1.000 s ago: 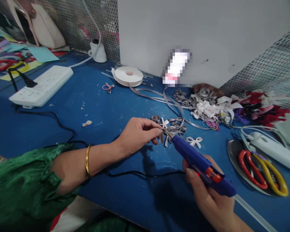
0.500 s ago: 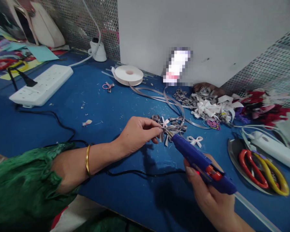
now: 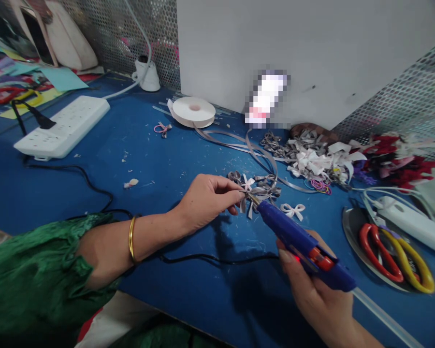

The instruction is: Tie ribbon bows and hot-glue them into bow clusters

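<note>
My left hand [image 3: 206, 200] pinches a small grey ribbon bow [image 3: 247, 199] just above the blue table [image 3: 159, 164]. My right hand [image 3: 319, 295] grips a blue hot glue gun [image 3: 300, 244] with a red trigger; its nozzle touches the bow at my left fingertips. More grey bows [image 3: 264, 186] lie right behind the pinched one, and a small white bow [image 3: 293, 210] lies on the table beside the gun's barrel.
A white ribbon roll [image 3: 193, 111] trails ribbon toward a heap of grey and white bows [image 3: 311, 157]. Red and yellow scissors [image 3: 395, 253] rest on a plate at right. White power strips [image 3: 63, 128] sit at left and right, with a black cable [image 3: 94, 191] crossing the table.
</note>
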{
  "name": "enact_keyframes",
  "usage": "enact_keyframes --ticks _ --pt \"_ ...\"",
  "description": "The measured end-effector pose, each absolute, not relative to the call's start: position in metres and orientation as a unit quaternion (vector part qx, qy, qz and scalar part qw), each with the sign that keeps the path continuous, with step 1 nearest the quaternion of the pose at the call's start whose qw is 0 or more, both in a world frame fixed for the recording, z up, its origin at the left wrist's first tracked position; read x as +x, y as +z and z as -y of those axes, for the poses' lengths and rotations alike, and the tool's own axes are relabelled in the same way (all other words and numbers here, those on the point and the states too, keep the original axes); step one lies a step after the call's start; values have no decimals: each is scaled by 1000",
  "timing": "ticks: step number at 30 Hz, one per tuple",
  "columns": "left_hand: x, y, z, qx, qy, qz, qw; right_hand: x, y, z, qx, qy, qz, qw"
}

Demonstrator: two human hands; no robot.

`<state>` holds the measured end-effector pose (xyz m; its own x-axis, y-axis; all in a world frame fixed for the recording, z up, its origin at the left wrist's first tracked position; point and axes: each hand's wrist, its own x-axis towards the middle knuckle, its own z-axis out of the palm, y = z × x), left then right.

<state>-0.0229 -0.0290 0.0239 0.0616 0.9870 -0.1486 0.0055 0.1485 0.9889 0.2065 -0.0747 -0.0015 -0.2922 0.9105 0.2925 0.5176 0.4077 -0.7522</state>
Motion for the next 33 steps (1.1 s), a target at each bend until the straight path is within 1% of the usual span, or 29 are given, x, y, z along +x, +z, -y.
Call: enact_keyframes --ticks 4,15,22,31,33 --pt "-23 24 29 476 445 -518 554 207 -5 75 -471 272 747 382" --pt "-23 25 29 482 450 -518 545 208 -4 74 -466 252 758 380" --pt "-23 25 29 484 448 -530 532 207 -2 74 -478 274 740 387" --pt "-23 25 29 485 450 -534 526 206 6 75 -488 303 733 365" --pt "-23 25 29 483 453 -534 526 206 4 76 -490 302 727 374"
